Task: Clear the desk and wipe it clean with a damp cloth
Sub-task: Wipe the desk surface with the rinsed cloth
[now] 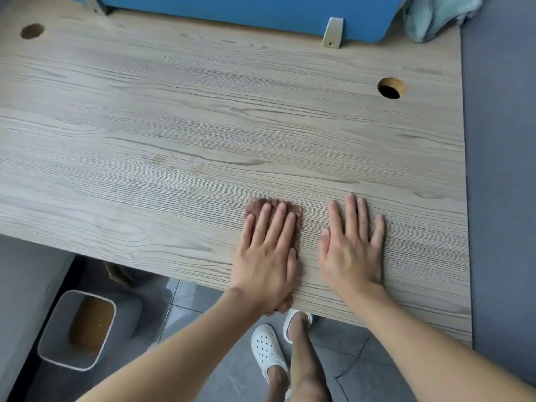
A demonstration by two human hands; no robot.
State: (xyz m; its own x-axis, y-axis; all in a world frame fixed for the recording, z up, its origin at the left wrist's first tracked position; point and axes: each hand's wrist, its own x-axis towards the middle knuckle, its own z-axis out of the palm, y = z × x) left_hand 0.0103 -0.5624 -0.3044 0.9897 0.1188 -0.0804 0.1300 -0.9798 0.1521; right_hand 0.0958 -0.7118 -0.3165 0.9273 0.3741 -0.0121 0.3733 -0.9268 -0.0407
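On my feed, the left hand lay flat on the brown cloth, palm down. Its fingers were straight and close together, pressing the cloth against the desk. The cloth sat low in the frame, a little right of centre. It reached from just past the fingertips back to the desk's near edge, where a corner of it hung over under the wrist.

The right hand rested just beside it on the bare wood, also palm down. Its fingers were straight and slightly spread, and it held nothing. The two hands were near each other but apart, with a strip of desk between them.

The desk was pale wood grain and filled most of the frame. I saw one round cable hole at the right and another in the upper left corner. Along the top edge stood a blue panel, fixed to the desk by a metal bracket. A pale teal cloth was bunched in the upper right corner beside the panel.

Below the desk's near edge, in the lower left, a white-rimmed waste bin stood on the grey floor. At bottom centre I could see the person's legs and white perforated clogs.
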